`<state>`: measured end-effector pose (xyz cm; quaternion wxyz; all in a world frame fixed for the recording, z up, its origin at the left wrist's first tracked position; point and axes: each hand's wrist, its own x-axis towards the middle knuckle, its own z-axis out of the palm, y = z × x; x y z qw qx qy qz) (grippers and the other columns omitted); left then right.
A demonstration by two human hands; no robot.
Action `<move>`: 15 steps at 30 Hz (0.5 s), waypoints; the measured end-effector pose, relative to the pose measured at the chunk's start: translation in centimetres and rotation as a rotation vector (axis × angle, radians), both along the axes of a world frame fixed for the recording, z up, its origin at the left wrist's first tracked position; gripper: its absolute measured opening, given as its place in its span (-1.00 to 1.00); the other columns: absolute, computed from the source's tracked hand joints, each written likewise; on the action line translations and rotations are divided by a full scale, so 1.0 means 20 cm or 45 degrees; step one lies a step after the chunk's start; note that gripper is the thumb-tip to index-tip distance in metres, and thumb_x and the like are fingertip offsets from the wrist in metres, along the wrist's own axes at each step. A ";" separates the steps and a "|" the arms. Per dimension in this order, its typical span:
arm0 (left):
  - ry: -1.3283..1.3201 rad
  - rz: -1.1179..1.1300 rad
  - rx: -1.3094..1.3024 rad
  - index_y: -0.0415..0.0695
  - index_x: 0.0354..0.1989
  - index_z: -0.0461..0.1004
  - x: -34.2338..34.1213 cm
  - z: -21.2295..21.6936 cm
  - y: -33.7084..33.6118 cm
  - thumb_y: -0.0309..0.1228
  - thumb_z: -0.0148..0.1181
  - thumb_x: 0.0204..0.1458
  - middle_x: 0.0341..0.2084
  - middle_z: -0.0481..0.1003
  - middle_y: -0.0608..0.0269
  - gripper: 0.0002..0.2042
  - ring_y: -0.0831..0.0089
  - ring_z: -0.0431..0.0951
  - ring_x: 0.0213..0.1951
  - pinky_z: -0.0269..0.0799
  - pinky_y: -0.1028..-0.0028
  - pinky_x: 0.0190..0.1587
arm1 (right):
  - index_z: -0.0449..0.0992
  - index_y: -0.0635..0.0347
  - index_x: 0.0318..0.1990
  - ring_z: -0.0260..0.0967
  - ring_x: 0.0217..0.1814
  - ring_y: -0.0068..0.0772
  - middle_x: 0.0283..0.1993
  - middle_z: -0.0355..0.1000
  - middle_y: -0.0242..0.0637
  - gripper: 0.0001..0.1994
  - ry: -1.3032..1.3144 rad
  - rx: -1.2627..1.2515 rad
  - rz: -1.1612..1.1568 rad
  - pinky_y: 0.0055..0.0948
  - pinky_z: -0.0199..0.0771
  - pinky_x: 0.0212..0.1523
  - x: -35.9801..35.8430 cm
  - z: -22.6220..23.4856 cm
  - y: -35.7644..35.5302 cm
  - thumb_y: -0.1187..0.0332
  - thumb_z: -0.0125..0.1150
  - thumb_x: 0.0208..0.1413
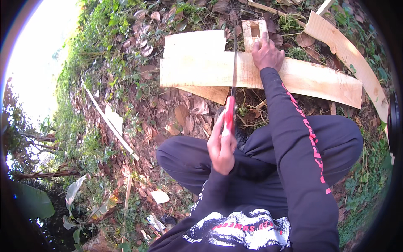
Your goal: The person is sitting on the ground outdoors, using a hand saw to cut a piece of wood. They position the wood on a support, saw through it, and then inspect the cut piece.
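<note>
left hand (221, 147) is closed around the red handle of a saw (232, 80), right hand (266, 53) is pressed flat on the plank (294, 75), fingers spread over its far edge by a small wooden block (254, 30), not gripping, just pinning. the plank lies on leaf litter in front of the crouched person, long axis running left-right, slightly drooping to the right. the saw's long axis is near vertical in the head view, blade pointing away from the person, crossing the plank roughly square to its length, just left of the right hand. progress: my read is the cut is underway but not finished; the plank looks joined on both sides of the blade, no piece dropped. how deep the kerf goes i can't tell, the blade hides it. a second pale board (195, 42) sits behind, touching the plank's far edge.
</note>
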<state>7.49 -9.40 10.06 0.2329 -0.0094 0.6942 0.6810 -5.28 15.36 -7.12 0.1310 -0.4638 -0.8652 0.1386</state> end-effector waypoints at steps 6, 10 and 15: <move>0.027 -0.113 -0.082 -0.32 0.40 0.19 0.09 0.08 -0.08 -0.51 -0.09 0.25 -0.55 0.33 0.46 -0.49 0.76 0.17 -0.57 0.10 0.65 -0.51 | 0.33 -0.13 0.39 0.59 -0.08 -0.15 0.04 0.55 -0.14 -0.44 -0.041 -0.035 0.023 -0.08 0.25 0.14 0.00 -0.02 0.01 0.02 -0.11 0.25; 0.071 -0.104 -0.126 -0.39 0.38 0.20 0.10 0.17 -0.18 -0.39 -0.08 0.26 -0.47 0.50 0.41 -0.47 0.80 0.13 -0.65 0.01 0.67 -0.59 | 0.32 -0.11 0.39 0.58 -0.03 -0.12 0.08 0.55 -0.14 -0.43 -0.025 -0.073 0.014 -0.02 0.25 0.22 -0.07 0.06 -0.01 0.03 -0.10 0.25; 0.125 -0.193 -0.230 -0.28 0.35 0.27 -0.11 0.08 0.04 -0.52 -0.03 0.21 -0.26 0.60 -0.06 -0.51 0.46 0.50 -0.49 0.45 0.44 -0.30 | 0.33 -0.07 0.39 0.56 0.03 -0.10 0.11 0.53 -0.10 -0.43 -0.092 -0.078 0.039 0.08 0.22 0.26 -0.02 0.04 -0.01 0.03 -0.10 0.24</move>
